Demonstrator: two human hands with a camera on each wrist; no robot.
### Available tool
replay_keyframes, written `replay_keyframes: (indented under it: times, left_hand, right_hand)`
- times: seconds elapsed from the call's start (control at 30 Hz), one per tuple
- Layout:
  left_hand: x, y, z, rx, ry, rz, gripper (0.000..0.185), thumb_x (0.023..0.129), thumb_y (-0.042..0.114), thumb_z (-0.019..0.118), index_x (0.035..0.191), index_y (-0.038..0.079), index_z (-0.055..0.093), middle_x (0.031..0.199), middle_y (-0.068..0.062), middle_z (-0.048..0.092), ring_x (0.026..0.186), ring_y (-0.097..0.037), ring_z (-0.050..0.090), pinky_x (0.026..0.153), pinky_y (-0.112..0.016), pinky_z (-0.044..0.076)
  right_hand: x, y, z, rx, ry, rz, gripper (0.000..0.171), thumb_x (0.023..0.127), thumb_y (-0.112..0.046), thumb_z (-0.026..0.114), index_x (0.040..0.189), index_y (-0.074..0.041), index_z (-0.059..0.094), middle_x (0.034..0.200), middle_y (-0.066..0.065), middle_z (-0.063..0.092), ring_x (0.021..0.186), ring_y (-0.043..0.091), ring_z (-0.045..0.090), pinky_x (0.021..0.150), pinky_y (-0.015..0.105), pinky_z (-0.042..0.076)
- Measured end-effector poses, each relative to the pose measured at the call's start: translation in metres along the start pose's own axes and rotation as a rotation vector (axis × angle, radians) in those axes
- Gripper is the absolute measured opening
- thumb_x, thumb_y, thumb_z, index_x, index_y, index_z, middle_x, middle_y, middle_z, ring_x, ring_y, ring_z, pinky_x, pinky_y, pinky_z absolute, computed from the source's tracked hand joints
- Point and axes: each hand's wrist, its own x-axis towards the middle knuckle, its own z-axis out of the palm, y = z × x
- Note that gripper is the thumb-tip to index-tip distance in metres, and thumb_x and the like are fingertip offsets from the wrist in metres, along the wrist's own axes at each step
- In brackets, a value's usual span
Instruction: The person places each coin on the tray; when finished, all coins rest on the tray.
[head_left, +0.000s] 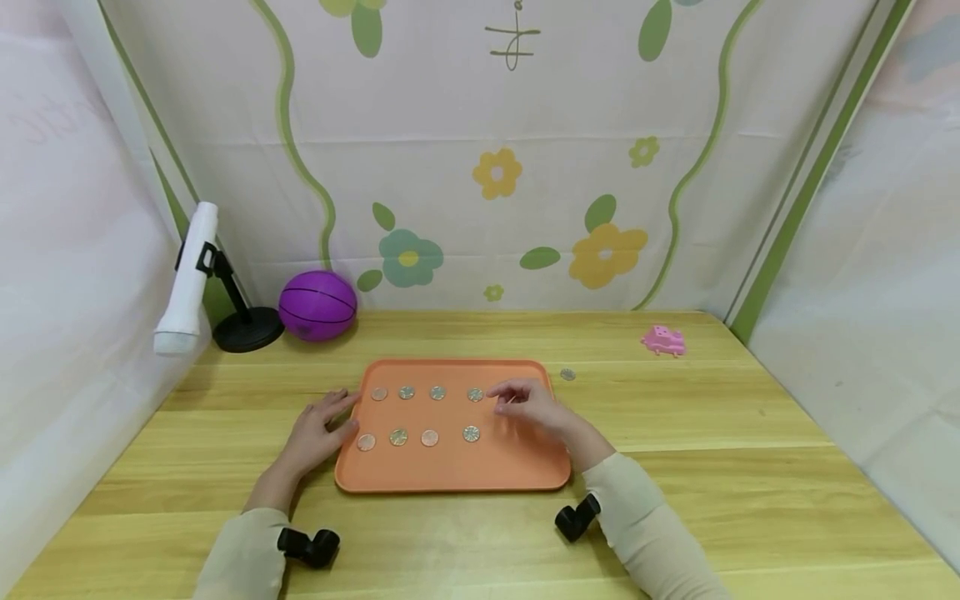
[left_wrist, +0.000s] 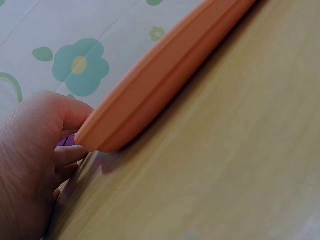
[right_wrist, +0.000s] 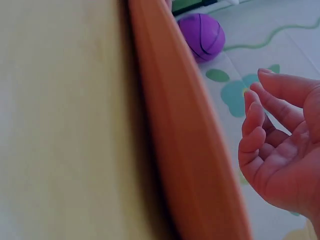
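Note:
An orange tray point(head_left: 450, 471) lies on the table with several coins in two rows, some silvery, some copper-coloured. At the tray's left edge my left hand point(head_left: 318, 429) rests with its fingers against the rim, as the left wrist view also shows. My right hand point(head_left: 531, 408) hovers over the right part of the tray, fingers loosely bent and thumb apart from them. Nothing shows between its fingers in the right wrist view. Its fingertips are nearest to a silvery coin point(head_left: 476, 395) in the far row. Another coin point(head_left: 567, 374) lies on the wood just beyond the tray's right side.
A purple ball point(head_left: 318, 306) sits at the back left, beside a white tube-shaped object point(head_left: 189, 279) on a black stand point(head_left: 249, 328). A small pink toy point(head_left: 664, 340) lies at the back right. A flowered cloth point(head_left: 450, 100) hangs behind the table point(head_left: 675, 417).

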Motion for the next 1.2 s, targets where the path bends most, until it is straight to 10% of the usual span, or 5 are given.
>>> replay_keyframes:
  times: [0.67, 1.2]
  left_hand:
    - [0.001, -0.001, 0.000, 0.002, 0.003, 0.015, 0.045, 0.082, 0.018, 0.057, 0.122, 0.001, 0.048, 0.126, -0.026, 0.038, 0.119, -0.042, 0.024, 0.093, -0.059, 0.010]
    - [0.000, 0.000, 0.000, 0.000, -0.001, 0.007, 0.044, 0.082, 0.017, 0.057, 0.122, 0.001, 0.049, 0.126, -0.027, 0.037, 0.120, -0.042, 0.024, 0.093, -0.059, 0.008]
  right_hand:
    - [-0.012, 0.026, -0.100, 0.039, 0.336, 0.144, 0.041, 0.082, -0.015, 0.059, 0.115, 0.007, 0.050, 0.084, -0.002, 0.055, 0.070, 0.015, 0.050, 0.063, 0.030, 0.044]
    - [-0.008, 0.066, -0.123, 0.048, 0.393, 0.307, 0.041, 0.082, -0.010, 0.059, 0.117, 0.007, 0.048, 0.079, 0.002, 0.052, 0.061, 0.010, 0.045, 0.053, 0.022, 0.040]
